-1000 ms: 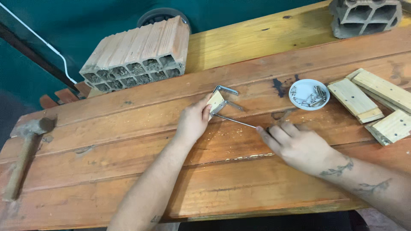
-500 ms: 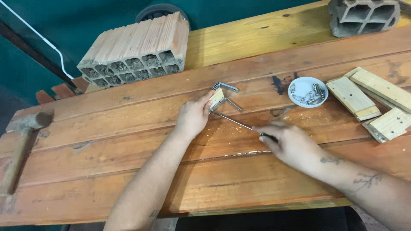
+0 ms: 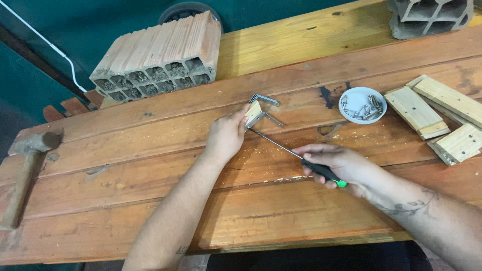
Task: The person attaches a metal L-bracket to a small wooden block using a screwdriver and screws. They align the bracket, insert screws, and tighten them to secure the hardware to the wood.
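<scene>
Wood block (image 3: 253, 113), small and pale, sits near the middle of the table (image 3: 301, 211), with bent metal brackets (image 3: 264, 99) fixed against it, one above and one to its right.

Going from the left edge: a hammer (image 3: 25, 165) with a wooden handle lies along the table's left end, well apart from the work. Behind it, at the table's back edge, a hollow red clay brick (image 3: 160, 55) lies on its side with its holes facing the camera.

Next comes the left hand (image 3: 226, 138), fingers curled and the thumb pressed to the wood block, pinning it on the table.

From the block a thin steel shaft runs down and right to the screwdriver (image 3: 321, 171), whose black and green handle is wrapped in the closed right hand (image 3: 339, 163); its tip meets the bracket at the block's lower side.

Further right, a small white dish (image 3: 362, 104) holds screws. Beyond it, several flat pale wood offcuts (image 3: 442, 118) lie in a loose group near the right edge. A grey hollow block (image 3: 429, 17) stands at the far right corner.
</scene>
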